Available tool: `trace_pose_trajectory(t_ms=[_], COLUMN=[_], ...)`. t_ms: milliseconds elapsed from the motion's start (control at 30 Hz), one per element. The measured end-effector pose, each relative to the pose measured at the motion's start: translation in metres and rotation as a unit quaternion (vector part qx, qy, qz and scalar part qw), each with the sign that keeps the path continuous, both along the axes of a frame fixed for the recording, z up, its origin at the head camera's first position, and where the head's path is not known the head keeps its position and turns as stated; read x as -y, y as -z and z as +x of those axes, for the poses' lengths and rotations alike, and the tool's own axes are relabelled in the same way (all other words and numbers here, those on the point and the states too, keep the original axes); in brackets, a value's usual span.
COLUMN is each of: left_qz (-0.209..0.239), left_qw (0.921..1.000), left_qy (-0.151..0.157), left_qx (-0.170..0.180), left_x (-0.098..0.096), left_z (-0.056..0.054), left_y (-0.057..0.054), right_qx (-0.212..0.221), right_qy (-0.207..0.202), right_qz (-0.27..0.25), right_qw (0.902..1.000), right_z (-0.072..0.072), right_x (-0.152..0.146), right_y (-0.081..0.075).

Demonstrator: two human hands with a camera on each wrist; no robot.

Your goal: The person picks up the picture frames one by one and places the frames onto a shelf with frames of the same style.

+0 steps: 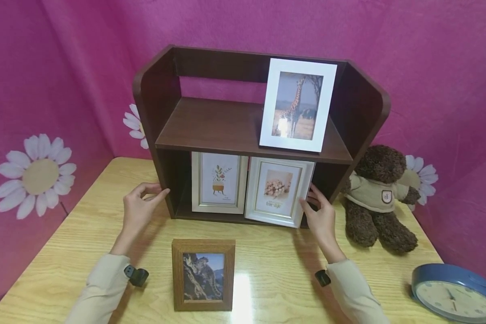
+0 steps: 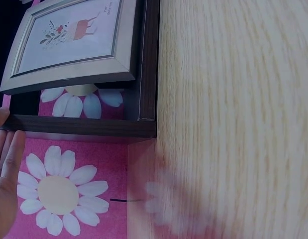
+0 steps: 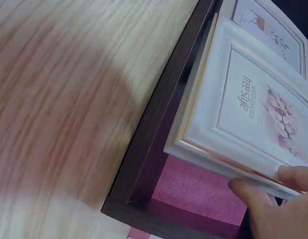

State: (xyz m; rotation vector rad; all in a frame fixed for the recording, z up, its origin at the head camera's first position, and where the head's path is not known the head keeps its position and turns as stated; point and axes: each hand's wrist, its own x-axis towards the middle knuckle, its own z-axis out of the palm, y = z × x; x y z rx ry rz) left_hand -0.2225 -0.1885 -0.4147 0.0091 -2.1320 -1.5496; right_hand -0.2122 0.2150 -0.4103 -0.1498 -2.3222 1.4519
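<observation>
Between the left hand [image 1: 139, 211] and the right hand [image 1: 321, 218], the top of the plant-picture frame [image 1: 218, 184] is hidden by the shelf unit [image 1: 214, 123]; its lettering is too small to read. Above the right hand, glare hides part of the giraffe picture [image 1: 293, 105]. Right of that hand, the teddy bear [image 1: 376, 198] has a shirt badge too small to make out, and the clock [image 1: 455, 292] is cut off. The right wrist view's edge crops the "free style" frame [image 3: 258, 104] beyond the right hand's fingertips.
</observation>
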Motion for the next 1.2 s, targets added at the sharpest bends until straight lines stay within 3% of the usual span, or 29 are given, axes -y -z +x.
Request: trace_pose_trajectory(t_ms=[167, 500, 867, 1200], left_qz=[0.009, 0.003, -0.001, -0.001], left_qw=[1.0, 1.0, 1.0, 1.0], left_qy=[0.003, -0.007, -0.007, -0.003], left_qx=[0.002, 0.001, -0.001, -0.001], left_x=[0.0, 0.001, 0.002, -0.001], left_z=[-0.001, 0.001, 0.002, 0.001], left_y=[0.0, -0.003, -0.002, -0.002], right_qx=[0.03, 0.038, -0.018, -0.021], right_qy=[0.005, 0.01, 0.03, 0.027], right_qz=[-0.002, -0.024, -0.012, -0.007], right_qw=[0.9995, 0.999, 0.9993, 0.9994], right_z=[-0.002, -0.009, -0.014, -0.012], right_x=[0.002, 0.007, 0.011, 0.007], right_y=[-0.003, -0.003, 0.006, 0.01])
